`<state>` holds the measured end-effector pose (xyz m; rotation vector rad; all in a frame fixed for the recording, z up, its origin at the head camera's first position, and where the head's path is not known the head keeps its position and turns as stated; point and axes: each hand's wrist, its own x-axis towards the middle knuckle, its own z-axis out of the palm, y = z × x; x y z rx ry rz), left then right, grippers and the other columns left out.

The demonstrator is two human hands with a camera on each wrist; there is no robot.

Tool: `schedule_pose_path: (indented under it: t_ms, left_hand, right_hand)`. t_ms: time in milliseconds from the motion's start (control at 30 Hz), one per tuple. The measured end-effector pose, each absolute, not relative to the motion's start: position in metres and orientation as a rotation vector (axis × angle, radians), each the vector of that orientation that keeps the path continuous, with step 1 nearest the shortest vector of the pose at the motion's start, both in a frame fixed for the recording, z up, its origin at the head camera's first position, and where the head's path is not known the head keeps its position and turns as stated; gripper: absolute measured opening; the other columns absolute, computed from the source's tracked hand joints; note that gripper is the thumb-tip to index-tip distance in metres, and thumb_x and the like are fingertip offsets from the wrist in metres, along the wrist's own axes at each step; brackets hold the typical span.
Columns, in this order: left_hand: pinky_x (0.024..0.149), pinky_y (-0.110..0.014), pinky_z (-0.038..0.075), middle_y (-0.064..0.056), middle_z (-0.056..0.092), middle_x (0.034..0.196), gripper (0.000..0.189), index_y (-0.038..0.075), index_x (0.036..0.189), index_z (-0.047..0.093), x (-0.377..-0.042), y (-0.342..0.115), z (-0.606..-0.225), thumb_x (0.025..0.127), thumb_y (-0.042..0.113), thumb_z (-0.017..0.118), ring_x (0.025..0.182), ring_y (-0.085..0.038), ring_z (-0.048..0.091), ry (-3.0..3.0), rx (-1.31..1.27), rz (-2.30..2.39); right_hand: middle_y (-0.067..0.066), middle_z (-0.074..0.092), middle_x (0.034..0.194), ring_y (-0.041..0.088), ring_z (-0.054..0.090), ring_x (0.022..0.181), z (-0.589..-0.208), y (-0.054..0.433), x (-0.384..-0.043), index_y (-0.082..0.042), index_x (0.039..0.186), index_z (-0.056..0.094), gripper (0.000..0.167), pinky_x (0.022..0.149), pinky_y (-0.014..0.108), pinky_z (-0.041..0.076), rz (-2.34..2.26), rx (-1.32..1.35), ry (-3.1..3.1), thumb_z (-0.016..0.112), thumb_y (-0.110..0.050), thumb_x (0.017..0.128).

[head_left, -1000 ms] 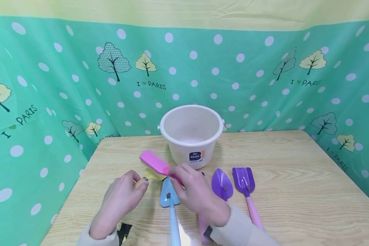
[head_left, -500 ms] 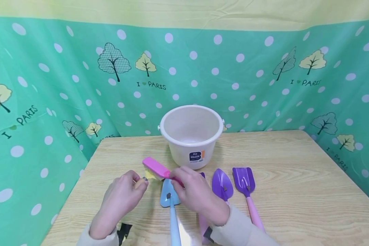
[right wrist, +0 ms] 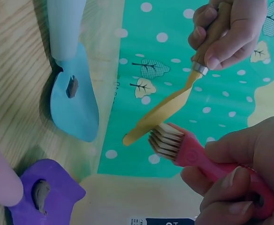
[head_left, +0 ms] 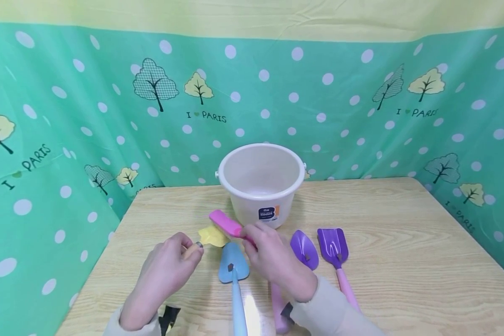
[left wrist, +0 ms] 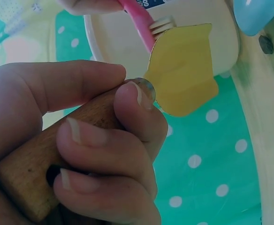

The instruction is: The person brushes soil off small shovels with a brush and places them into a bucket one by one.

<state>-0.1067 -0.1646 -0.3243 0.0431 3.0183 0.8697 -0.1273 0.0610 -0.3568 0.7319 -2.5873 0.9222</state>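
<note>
Together over the table (head_left: 386,261), our left hand (head_left: 164,262) grips the yellow spade (head_left: 213,236) by its handle, blade pointing forward-right; our right hand (head_left: 273,259) holds the brush (head_left: 224,222) slanting forward-left, bristles close at the blade. The blue shovel (head_left: 236,291) lies just nearer us; the bucket (head_left: 248,207) stands behind.

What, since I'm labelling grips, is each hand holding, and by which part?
Left hand: the yellow trowel, by its wooden handle. Right hand: the pink brush, by its pink handle.

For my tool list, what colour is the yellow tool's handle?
The handle is brown; the left wrist view shows it best.
</note>
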Motion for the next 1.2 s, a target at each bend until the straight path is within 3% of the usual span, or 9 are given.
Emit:
schedule_pose_path:
  t_ms: [567,700,867,1200]
  left_hand:
    - [0.043,-0.031,0.032,0.001,0.042,0.050,0.023,0.009,0.092,0.059,-0.105,-0.165,-0.322,0.088,0.031,0.062,0.042,-0.014,0.039,3.034,0.052,0.865]
    - [0.043,-0.031,0.032,0.000,0.045,0.051,0.020,0.008,0.092,0.058,-0.106,-0.164,-0.323,0.088,0.028,0.059,0.042,-0.015,0.041,3.038,0.036,0.855]
    - [0.044,-0.031,0.033,0.000,0.046,0.053,0.017,0.007,0.094,0.057,-0.107,-0.163,-0.324,0.088,0.023,0.053,0.043,-0.016,0.041,3.026,0.009,0.857]
    - [0.044,-0.031,0.033,0.000,0.045,0.053,0.021,0.005,0.101,0.056,-0.109,-0.163,-0.324,0.089,0.020,0.047,0.043,-0.017,0.041,3.021,-0.006,0.854]
  right_hand:
    - [-0.006,0.058,0.087,0.008,0.054,0.071,-0.350,0.072,-0.132,-0.015,0.099,0.067,0.013,0.062,0.023,0.047,0.844,0.644,-2.712,0.065,-0.011,0.087]
    - [-0.007,0.056,0.078,0.008,0.053,0.065,-0.340,0.081,-0.130,-0.016,0.093,0.064,0.008,0.056,0.024,0.046,0.902,0.636,-2.777,0.064,-0.010,0.088]
    - [-0.006,0.054,0.068,0.007,0.048,0.051,-0.323,0.096,-0.125,-0.011,0.100,0.066,0.013,0.044,0.024,0.043,1.045,0.612,-2.855,0.063,-0.007,0.088]
    - [-0.004,0.052,0.066,0.008,0.045,0.052,-0.300,0.118,-0.116,-0.015,0.094,0.067,0.012,0.046,0.024,0.038,0.986,0.487,-2.910,0.065,-0.006,0.086]
